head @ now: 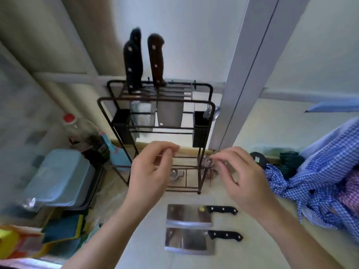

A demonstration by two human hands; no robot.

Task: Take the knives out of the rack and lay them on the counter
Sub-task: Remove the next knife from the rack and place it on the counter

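A dark wire knife rack [204, 102] stands on the counter against the wall. Two black-handled knives [133, 61] and a brown-handled cleaver [156, 61] stand upright in its top slots. Two cleavers with black handles lie side by side on the counter in front of the rack, one [189, 213] nearer the rack and one [189, 240] nearer me. My left hand [149, 171] and my right hand [239, 175] hover low in front of the rack's base, fingers loosely curled, holding nothing.
A blue lidded tub [58, 177] and a red-capped bottle [77, 129] sit at the left, with sponges [62, 230] below. A blue checked cloth [320, 177] is heaped at the right. A pale counter [252, 249] runs under the knives.
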